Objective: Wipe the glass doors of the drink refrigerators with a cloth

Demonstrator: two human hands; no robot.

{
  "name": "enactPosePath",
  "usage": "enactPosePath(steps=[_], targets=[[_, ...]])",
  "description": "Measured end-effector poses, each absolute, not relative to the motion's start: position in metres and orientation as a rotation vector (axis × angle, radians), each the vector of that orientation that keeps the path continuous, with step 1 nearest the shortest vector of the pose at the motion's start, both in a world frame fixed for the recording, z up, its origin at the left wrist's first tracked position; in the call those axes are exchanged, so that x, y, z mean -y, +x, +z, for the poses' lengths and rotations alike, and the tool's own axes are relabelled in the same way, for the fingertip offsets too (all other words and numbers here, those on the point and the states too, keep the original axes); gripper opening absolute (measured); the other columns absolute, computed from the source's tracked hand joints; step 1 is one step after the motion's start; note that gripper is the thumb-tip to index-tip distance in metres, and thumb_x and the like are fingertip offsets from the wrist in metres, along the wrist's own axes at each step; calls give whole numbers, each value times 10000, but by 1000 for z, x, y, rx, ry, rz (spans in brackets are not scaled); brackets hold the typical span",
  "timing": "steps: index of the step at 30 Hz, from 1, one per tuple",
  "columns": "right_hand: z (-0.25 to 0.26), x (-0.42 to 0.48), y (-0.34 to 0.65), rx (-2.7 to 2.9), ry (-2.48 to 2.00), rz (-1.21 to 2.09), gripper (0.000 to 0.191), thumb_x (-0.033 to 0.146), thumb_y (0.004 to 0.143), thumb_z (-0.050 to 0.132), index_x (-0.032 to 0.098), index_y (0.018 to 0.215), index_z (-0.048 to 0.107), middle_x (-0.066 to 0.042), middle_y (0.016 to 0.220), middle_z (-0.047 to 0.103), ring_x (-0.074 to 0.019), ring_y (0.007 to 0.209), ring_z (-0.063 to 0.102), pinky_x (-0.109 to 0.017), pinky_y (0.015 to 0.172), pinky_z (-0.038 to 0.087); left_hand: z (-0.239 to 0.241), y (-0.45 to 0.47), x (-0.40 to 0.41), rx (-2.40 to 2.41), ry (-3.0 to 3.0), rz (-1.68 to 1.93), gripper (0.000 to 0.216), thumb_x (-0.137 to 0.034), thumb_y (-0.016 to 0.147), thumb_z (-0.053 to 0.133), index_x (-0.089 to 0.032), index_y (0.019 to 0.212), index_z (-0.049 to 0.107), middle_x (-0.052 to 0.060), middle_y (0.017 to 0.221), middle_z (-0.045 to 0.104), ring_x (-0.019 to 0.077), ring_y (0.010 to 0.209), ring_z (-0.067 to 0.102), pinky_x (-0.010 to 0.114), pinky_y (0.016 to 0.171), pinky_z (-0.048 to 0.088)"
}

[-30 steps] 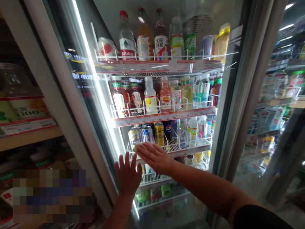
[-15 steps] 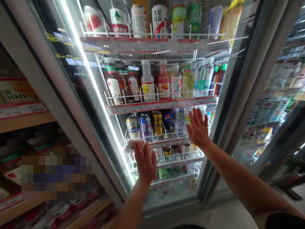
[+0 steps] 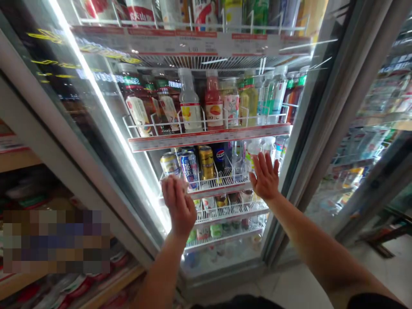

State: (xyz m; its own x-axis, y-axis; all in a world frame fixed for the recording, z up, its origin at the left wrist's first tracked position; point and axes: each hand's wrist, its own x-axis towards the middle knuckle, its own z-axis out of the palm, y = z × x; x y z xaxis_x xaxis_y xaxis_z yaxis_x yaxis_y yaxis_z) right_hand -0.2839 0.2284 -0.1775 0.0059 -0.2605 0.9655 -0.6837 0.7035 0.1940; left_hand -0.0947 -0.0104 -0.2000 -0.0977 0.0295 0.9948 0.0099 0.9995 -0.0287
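Observation:
I face a lit drinks cooler with its glass door [image 3: 106, 141] closed. My left hand [image 3: 178, 208] presses on the glass low down, in front of a row of cans [image 3: 193, 165]. Its fingers are bent over a small pale cloth [image 3: 184, 185], of which only an edge shows. My right hand [image 3: 265, 178] lies flat on the same pane further right, fingers spread and nothing in it, in front of clear bottles [image 3: 257, 150]. Behind the glass, a shelf of juice and tea bottles [image 3: 212, 105] sits above the cans.
The cooler's grey door frame [image 3: 331, 120] runs down on the right, with a second glass cooler [image 3: 380, 111] beyond it. Wooden store shelves [image 3: 19, 161] with packaged goods stand on the left. Pale floor [image 3: 305, 279] shows at the lower right.
The cloth passed from under my right hand to my left. My right hand moved to the right side of the pane, and my left hand slid up towards the cans. The view tilted down.

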Motion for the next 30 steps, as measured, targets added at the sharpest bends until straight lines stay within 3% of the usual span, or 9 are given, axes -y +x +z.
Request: enactPosePath(steps=[6,13,15,20,22,26,30], targets=[[-180,-228,-284,1560,780,390,689,309,1005,432,234,1624,139,-75,1614,399,-241,1544,261,-460,1275,135,-224,-98,-2,1832,-148,121,680,-44,934,481,-197,1576,318,83,1572,413,268,1522,255,419,1263,257],[-180,-229,-283,1556,785,390,693,290,999,438,217,1623,146,-67,1627,377,-220,1564,192,-448,1285,110,-204,-109,-7,1802,-44,116,671,-175,978,464,-110,1598,215,132,1650,186,311,1554,81,492,1282,129],[-181,-229,-283,1551,790,397,693,287,999,436,218,1624,145,-63,1629,372,-211,1567,178,-440,1289,98,-217,-112,-21,1888,-138,145,662,-107,965,411,-104,1597,211,133,1636,222,277,1552,103,464,1285,139],[-179,-227,-285,1600,768,370,700,303,1003,415,235,1628,108,-56,1637,359,-222,1562,199,-454,1288,85,-242,-119,-43,2020,-412,266,705,-18,925,332,-220,1595,244,28,1550,434,124,1479,334,280,1248,269],[-184,-229,-284,1632,766,351,694,322,1016,404,228,1629,92,-67,1642,346,-220,1566,182,-464,1288,67,-234,-120,-36,1980,-343,251,706,-11,923,368,-177,1596,234,64,1587,370,168,1511,269,316,1267,234],[-217,-246,-283,1682,772,331,731,389,1024,440,152,1624,96,-134,1647,312,-220,1578,109,-471,1288,41,-208,-118,-9,1801,-84,178,715,-48,943,448,-73,1599,163,165,1661,86,284,1553,85,409,1288,148],[-260,-264,-291,1662,794,315,751,369,1001,503,135,1618,146,-159,1612,375,-230,1574,131,-477,1287,85,-219,-115,-11,1768,13,149,691,-95,969,455,-90,1601,176,173,1643,194,292,1548,128,450,1283,172]])
